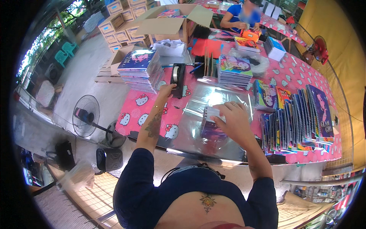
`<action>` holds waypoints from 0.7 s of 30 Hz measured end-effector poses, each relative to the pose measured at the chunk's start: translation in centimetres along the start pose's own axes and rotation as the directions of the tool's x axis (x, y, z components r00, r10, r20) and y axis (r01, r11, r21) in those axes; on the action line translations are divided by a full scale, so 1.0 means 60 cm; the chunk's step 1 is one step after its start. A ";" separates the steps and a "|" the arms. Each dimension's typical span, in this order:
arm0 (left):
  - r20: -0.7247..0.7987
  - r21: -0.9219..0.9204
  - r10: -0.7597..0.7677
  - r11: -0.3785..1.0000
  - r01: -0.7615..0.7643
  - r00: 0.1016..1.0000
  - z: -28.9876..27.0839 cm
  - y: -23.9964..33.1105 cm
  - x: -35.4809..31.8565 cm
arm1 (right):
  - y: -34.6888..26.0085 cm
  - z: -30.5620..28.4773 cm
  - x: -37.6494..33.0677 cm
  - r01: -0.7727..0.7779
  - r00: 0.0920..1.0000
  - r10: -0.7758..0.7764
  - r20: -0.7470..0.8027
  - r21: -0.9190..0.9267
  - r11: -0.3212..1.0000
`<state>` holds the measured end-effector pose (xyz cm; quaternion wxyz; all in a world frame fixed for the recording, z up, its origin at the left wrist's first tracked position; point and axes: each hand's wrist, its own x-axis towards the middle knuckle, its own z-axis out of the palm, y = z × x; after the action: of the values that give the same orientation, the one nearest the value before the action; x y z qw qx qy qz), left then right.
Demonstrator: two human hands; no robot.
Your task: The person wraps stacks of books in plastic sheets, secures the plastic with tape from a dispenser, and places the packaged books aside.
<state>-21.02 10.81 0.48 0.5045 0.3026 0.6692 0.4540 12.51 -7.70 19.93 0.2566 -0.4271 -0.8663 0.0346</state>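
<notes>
My left hand [166, 91] reaches to a black tape dispenser [178, 91] with a pale roll of tape [175, 74]. Its fingers are closed at the dispenser's near left part; whatever they pinch is too small to make out. My right hand [234, 116] lies over a spiral notebook [210, 128], fingers stretched out and thumb apart, pressing on it. The hand covers the notebook's right side. Under the notebook spreads a shiny sheet of clear plastic film [194, 103], and part of the film seems to lie over the notebook too.
Left of the dispenser stands a stack of notebooks [139, 70]; another stack [234, 70] stands beyond the film. Many spiral notebooks [293, 122] lean in a row at right. Cartons [183, 28] stand behind. Across the table a person in blue [244, 17] handles an orange item. A fan [85, 115] stands left.
</notes>
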 end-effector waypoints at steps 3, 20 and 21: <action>-0.146 -0.183 0.537 0.810 -0.556 0.831 0.016 -0.051 0.008 | -0.019 -0.007 0.018 -0.054 0.985 0.040 0.170 0.078 0.995; 0.786 -0.070 0.514 0.627 -0.776 0.344 0.087 0.176 -0.307 | -0.017 0.016 0.044 -0.033 0.996 0.036 0.076 -0.040 0.999; 0.781 -0.113 0.560 0.562 -0.819 0.276 0.087 0.181 -0.307 | -0.014 0.017 0.042 -0.017 0.998 0.018 0.058 -0.020 1.000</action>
<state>-10.94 0.88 17.34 0.4216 0.7975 0.2558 0.3477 10.15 -6.16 20.34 0.2269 -0.4358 -0.8700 0.0408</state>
